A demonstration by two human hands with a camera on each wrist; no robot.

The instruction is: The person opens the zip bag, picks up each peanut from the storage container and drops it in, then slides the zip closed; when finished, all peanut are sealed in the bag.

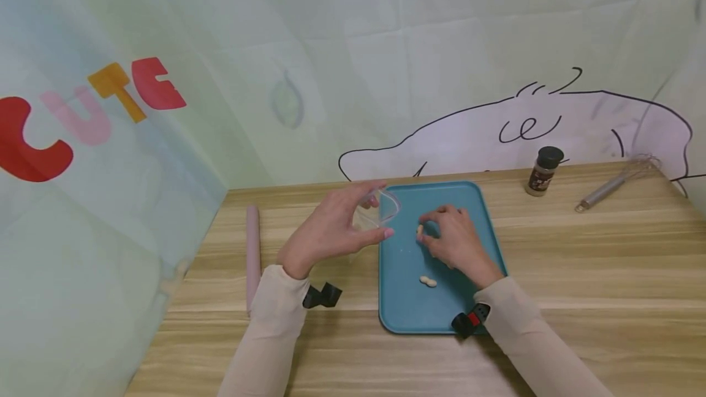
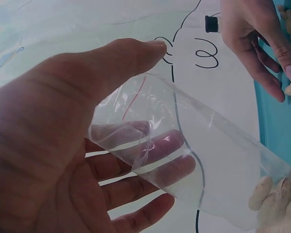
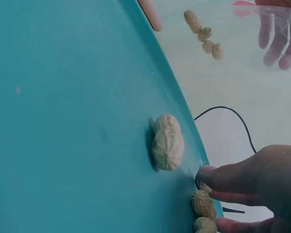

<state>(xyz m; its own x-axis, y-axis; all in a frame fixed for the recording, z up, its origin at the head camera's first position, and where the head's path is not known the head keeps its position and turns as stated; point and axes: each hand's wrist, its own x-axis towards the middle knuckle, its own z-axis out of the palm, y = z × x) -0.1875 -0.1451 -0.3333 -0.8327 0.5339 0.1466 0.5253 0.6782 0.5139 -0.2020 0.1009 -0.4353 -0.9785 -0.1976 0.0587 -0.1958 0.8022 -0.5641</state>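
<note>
My left hand (image 1: pixel 331 225) holds a clear plastic bag (image 2: pixel 218 141) by its mouth, which is spread between thumb and fingers. Several peanuts (image 2: pixel 274 196) lie at the bottom of that bag. Over the blue tray (image 1: pixel 399 299), my right hand (image 1: pixel 455 241) pinches an unshelled peanut (image 1: pixel 420 231) between thumb and fingertips. A single peanut (image 3: pixel 168 143) lies on the tray nearer to me. More peanuts (image 3: pixel 203 204) show close to the right fingertips in the right wrist view; my hand hides most of them in the head view.
To the left lies a pinkish rolling pin (image 1: pixel 253 256) on the wooden table (image 1: pixel 342 354). A spice jar (image 1: pixel 543 171) with a black lid stands right of the tray's far end, and a whisk (image 1: pixel 612 187) lies further right. A printed curtain (image 1: pixel 309 66) hangs behind.
</note>
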